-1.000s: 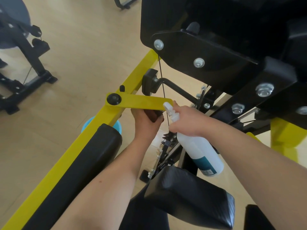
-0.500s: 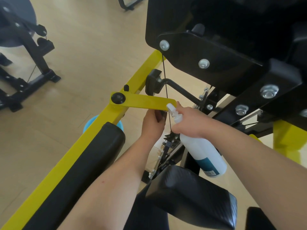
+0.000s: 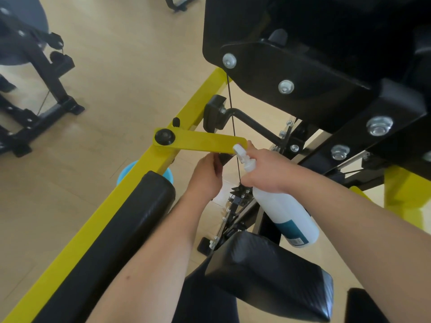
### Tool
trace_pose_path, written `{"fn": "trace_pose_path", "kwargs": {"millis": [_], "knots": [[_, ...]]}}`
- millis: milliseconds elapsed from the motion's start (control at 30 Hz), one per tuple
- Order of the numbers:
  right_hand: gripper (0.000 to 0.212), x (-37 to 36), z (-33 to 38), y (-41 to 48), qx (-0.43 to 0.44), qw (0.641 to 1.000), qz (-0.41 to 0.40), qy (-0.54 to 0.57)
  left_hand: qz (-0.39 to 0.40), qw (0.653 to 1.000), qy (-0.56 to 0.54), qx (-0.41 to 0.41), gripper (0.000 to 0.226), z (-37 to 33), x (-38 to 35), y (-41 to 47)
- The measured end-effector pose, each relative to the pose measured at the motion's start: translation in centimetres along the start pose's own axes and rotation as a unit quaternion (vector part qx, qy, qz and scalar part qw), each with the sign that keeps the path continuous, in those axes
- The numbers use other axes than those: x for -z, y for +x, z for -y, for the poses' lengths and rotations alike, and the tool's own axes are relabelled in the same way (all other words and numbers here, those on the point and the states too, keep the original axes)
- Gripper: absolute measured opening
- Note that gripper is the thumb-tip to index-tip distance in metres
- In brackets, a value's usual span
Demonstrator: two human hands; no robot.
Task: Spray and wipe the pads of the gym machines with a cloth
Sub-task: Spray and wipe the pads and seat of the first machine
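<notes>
Gripping the spray bottle (image 3: 286, 213) by its neck in our right hand (image 3: 268, 170), left hand (image 3: 205, 173) pinching a dark part (image 3: 224, 157) under the yellow lever (image 3: 203, 142), we judge things early: long black pad (image 3: 105, 241) and nearer pad (image 3: 268, 273) below await wiping, no cloth visible.

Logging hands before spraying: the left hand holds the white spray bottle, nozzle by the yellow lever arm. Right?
No. The head view shows the right hand holding the white spray bottle, nozzle by the yellow lever arm; the left hand pinches a dark part beneath.
</notes>
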State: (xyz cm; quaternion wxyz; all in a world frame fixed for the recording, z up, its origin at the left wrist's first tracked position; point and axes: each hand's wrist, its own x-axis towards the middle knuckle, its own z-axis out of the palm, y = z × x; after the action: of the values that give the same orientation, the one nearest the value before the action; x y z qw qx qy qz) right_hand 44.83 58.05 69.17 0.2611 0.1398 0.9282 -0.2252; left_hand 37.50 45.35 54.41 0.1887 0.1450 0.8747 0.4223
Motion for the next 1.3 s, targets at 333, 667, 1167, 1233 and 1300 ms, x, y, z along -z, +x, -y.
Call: {"fn": "trace_pose_path", "kwargs": {"millis": [333, 667, 1167, 1233, 1300], "knots": [[0.091, -0.8, -0.8, 0.7, -0.005, 1.0, -0.017, 0.018, 0.04, 0.975, -0.192, 0.103, 0.034, -0.1, -1.0, 1.5], [0.094, -0.9, -1.2, 0.7, 0.009, 1.0, -0.007, 0.001, 0.035, 0.981, -0.172, 0.088, 0.034, 0.4, -1.1, 2.1], [0.094, -1.0, -1.8, 1.3, 0.005, 1.0, -0.013, 0.001, -0.018, 0.991, -0.094, 0.097, 0.015, -1.3, -2.0, 2.5], [0.093, -1.0, -1.7, 1.3, 0.006, 1.0, -0.016, -0.007, -0.004, 0.991, -0.093, 0.094, 0.02, -2.4, -1.4, 2.4], [0.093, -1.1, -1.7, 1.6, 0.013, 0.999, -0.022, -0.023, 0.007, 0.99, -0.098, 0.101, 0.017, -3.4, -1.2, 2.5]]}}
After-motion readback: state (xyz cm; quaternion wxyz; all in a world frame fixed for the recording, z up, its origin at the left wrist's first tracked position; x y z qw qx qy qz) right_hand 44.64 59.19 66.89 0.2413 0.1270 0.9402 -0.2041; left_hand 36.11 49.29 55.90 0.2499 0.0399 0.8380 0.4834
